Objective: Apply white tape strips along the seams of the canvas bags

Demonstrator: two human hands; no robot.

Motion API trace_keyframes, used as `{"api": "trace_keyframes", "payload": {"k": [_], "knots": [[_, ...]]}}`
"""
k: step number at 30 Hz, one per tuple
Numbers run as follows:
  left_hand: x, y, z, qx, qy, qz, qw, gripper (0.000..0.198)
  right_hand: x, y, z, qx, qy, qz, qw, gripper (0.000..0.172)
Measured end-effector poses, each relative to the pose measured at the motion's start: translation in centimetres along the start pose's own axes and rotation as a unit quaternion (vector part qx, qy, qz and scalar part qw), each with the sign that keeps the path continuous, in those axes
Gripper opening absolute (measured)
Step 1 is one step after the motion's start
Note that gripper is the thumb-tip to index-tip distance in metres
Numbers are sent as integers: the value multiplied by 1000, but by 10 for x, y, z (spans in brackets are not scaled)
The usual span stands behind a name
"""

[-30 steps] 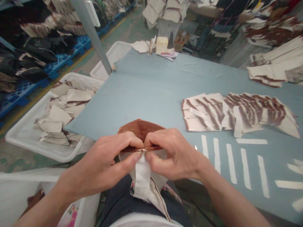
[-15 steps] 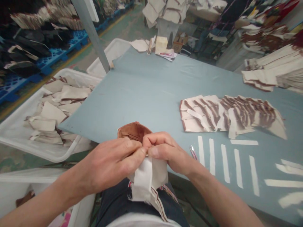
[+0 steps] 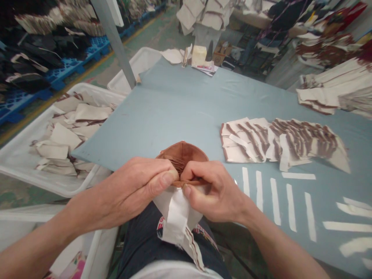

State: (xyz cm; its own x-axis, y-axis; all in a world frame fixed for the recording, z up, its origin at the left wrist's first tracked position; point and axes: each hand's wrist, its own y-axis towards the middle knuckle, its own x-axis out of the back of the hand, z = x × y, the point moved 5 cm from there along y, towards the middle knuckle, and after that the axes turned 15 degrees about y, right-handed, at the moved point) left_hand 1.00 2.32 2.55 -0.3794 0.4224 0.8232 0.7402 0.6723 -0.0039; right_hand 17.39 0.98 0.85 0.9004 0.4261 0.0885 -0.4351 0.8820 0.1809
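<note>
Over my lap, both hands grip a sewn fabric piece (image 3: pixel 192 151), brown inside and cream outside, opened like a pouch. My left hand (image 3: pixel 145 182) is closed on its near edge, thumb on top. Right beside it, my right hand (image 3: pixel 212 190) pinches the same brown edge between thumb and fingers. A white strip (image 3: pixel 178 209) hangs from the edge below my fingertips, and a cream band with brown lines (image 3: pixel 193 248) dangles under it. The fingertips hide part of the edge.
On the blue-grey table (image 3: pixel 162 108), overlapping cream-and-brown pieces (image 3: pixel 247 141) lie to the right. Several white strips (image 3: pixel 276 201) are laid out nearer me. A white bin (image 3: pixel 65 190) of similar pieces stands at left. A metal post (image 3: pixel 116 46) rises by the far left edge.
The brown pouch has shifted right and opened wider, showing more of its inside. My hands have moved slightly apart along its edge. My right hand now hides most of the small snips.
</note>
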Motion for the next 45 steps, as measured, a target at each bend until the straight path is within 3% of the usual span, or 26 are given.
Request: {"api": "trace_keyframes", "payload": {"k": [5, 14, 19, 23, 25, 29, 34, 39, 45], "knots": [[-5, 8, -2, -44, 29, 28, 998, 36, -2, -9, 9, 83, -127, -20, 988, 13], [-6, 9, -12, -86, -54, 94, 990, 37, -4, -28, 21, 135, -190, -16, 972, 15], [-10, 5, -24, -104, -32, 46, 993, 35, -1, -32, 20, 30, -50, 38, 998, 18], [-13, -5, -24, -97, -29, -9, 995, 27, -3, -32, 8, -40, 63, 60, 995, 27], [-14, -11, -21, -63, -69, 13, 996, 29, -6, -32, 4, -39, 95, 68, 992, 29], [-15, -18, -10, 52, -190, 127, 972, 57, -10, -34, 9, 21, 35, 86, 995, 23], [-15, -24, -15, 31, -250, 218, 943, 47, -15, -35, 21, 87, -34, 126, 988, 21], [-4, -27, -29, -15, -84, 120, 989, 44, -14, -34, 23, 112, -36, 120, 986, 20], [-1, -33, -45, -53, 52, 18, 997, 34, -9, -30, 24, 119, 22, 139, 983, 24]]}}
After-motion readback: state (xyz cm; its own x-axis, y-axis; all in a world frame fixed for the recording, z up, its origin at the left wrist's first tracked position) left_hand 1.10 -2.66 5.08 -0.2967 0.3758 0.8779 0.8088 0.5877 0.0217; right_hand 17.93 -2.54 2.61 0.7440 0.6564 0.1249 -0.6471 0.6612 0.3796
